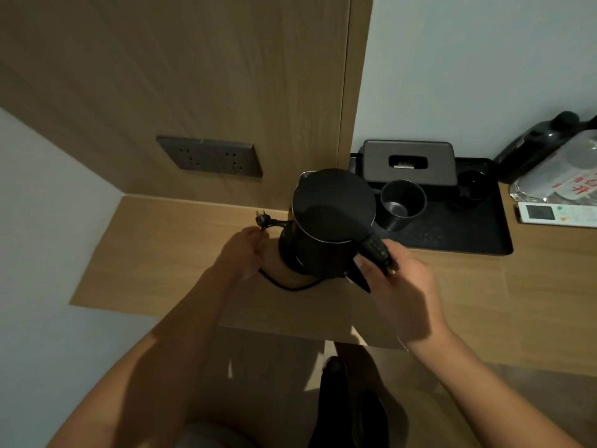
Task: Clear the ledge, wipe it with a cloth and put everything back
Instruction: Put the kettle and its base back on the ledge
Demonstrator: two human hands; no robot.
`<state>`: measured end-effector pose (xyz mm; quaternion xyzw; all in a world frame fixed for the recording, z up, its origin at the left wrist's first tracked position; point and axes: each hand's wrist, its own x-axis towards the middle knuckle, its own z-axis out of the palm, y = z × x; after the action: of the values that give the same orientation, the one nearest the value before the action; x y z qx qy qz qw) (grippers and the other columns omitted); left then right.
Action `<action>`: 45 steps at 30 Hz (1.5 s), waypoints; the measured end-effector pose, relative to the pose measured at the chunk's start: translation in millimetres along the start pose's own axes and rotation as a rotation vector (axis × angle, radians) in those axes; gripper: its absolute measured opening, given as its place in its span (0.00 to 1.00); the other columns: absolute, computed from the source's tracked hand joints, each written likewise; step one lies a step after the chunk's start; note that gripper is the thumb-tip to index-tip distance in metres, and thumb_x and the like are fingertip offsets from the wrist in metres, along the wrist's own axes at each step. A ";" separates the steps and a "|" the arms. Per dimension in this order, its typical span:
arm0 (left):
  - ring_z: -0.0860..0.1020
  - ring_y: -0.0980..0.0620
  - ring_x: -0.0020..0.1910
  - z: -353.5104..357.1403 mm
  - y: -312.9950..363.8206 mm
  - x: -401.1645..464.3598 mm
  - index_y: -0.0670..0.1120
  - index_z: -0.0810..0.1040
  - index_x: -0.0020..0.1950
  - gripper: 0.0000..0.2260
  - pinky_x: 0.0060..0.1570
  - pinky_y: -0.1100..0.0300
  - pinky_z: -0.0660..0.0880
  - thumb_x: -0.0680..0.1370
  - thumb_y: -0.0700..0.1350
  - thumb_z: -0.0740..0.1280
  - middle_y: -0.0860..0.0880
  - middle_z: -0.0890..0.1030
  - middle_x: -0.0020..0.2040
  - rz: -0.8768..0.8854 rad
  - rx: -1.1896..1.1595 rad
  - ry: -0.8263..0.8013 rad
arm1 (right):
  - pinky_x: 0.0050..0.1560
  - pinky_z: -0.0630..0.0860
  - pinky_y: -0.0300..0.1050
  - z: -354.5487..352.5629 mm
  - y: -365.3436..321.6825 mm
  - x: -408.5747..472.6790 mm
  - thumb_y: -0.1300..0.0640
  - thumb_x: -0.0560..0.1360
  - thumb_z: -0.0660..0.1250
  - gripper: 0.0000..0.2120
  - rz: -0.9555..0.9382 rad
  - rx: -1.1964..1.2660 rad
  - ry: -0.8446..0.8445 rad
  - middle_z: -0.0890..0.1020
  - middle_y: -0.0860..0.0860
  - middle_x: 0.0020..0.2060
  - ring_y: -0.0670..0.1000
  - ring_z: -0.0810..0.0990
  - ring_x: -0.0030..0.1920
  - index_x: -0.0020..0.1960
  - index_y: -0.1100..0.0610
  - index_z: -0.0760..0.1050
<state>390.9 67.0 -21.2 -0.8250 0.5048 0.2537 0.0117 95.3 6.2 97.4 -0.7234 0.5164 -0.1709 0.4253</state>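
Hands: right (399,279) grips kettle (332,218) handle; left (245,252) hides cord.

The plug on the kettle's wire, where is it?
The plug lies unplugged on the ledge, left of the kettle and just beyond the left hand, below the wall socket.

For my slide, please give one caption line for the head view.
Right hand grips the black kettle handle while the left hand holds its cord on the wooden ledge.
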 end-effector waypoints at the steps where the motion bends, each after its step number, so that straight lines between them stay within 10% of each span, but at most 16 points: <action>1: 0.73 0.38 0.68 -0.9 -7.5 5.0 0.43 0.76 0.69 0.23 0.66 0.50 0.69 0.74 0.39 0.71 0.40 0.74 0.69 -0.013 0.001 0.006 | 0.42 0.78 0.45 3.0 -2.3 2.0 0.41 0.75 0.60 0.11 -0.012 -0.011 -0.001 0.80 0.43 0.39 0.43 0.78 0.41 0.50 0.46 0.75; 7: 0.78 0.37 0.62 -1.9 -8.9 37.1 0.54 0.68 0.75 0.22 0.59 0.47 0.76 0.80 0.47 0.63 0.41 0.78 0.65 -0.087 -0.052 0.132 | 0.35 0.76 0.42 3.2 8.3 -5.1 0.41 0.74 0.65 0.11 -0.028 0.022 0.050 0.80 0.39 0.39 0.41 0.80 0.36 0.55 0.40 0.73; 12: 0.78 0.37 0.56 4.8 4.8 50.7 0.44 0.74 0.58 0.12 0.53 0.49 0.74 0.79 0.50 0.68 0.40 0.81 0.57 -0.131 -0.027 0.282 | 0.37 0.72 0.38 -11.9 15.9 -15.9 0.46 0.75 0.68 0.09 0.003 0.017 0.078 0.78 0.35 0.39 0.34 0.78 0.41 0.48 0.34 0.69; 22: 0.77 0.43 0.52 -19.1 13.3 44.1 0.45 0.76 0.60 0.16 0.55 0.52 0.73 0.73 0.42 0.72 0.41 0.77 0.56 -0.130 -0.487 0.276 | 0.31 0.70 0.41 -39.8 28.8 -27.1 0.45 0.74 0.67 0.11 0.046 0.042 0.194 0.81 0.41 0.38 0.43 0.78 0.33 0.55 0.46 0.76; 27: 0.82 0.45 0.50 -20.0 9.8 33.4 0.64 0.78 0.45 0.12 0.57 0.46 0.80 0.65 0.50 0.69 0.44 0.81 0.53 -0.106 -0.738 0.345 | 0.27 0.66 0.36 -56.1 29.7 -30.4 0.50 0.76 0.70 0.04 0.044 0.119 0.231 0.79 0.42 0.28 0.44 0.70 0.24 0.47 0.42 0.76; 31: 0.81 0.45 0.50 -43.4 29.5 -12.3 0.56 0.78 0.42 0.12 0.54 0.50 0.79 0.71 0.37 0.69 0.44 0.80 0.51 -0.058 -0.710 0.337 | 0.35 0.70 0.45 -70.4 21.9 -30.6 0.49 0.77 0.69 0.03 0.010 0.148 0.236 0.82 0.54 0.36 0.53 0.74 0.30 0.48 0.47 0.77; 34: 0.76 0.47 0.49 -47.9 31.3 -34.7 0.52 0.75 0.39 0.18 0.50 0.58 0.73 0.74 0.28 0.65 0.47 0.77 0.48 -0.039 -0.640 0.356 | 0.36 0.71 0.42 -66.3 16.1 -20.3 0.51 0.77 0.69 0.06 -0.010 0.134 0.209 0.81 0.44 0.39 0.44 0.78 0.37 0.53 0.49 0.77; 45: 0.75 0.43 0.49 -50.2 19.1 -60.1 0.49 0.75 0.37 0.16 0.52 0.49 0.77 0.70 0.28 0.63 0.48 0.72 0.49 -0.157 -0.680 0.421 | 0.38 0.71 0.45 15.0 -1.9 24.8 0.47 0.78 0.66 0.09 -0.064 0.004 0.017 0.81 0.46 0.40 0.48 0.79 0.42 0.53 0.51 0.77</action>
<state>373.6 93.5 52.9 -0.8518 0.3191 0.2299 -0.3461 116.9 -9.2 85.5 -0.7372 0.4962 -0.1915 0.4168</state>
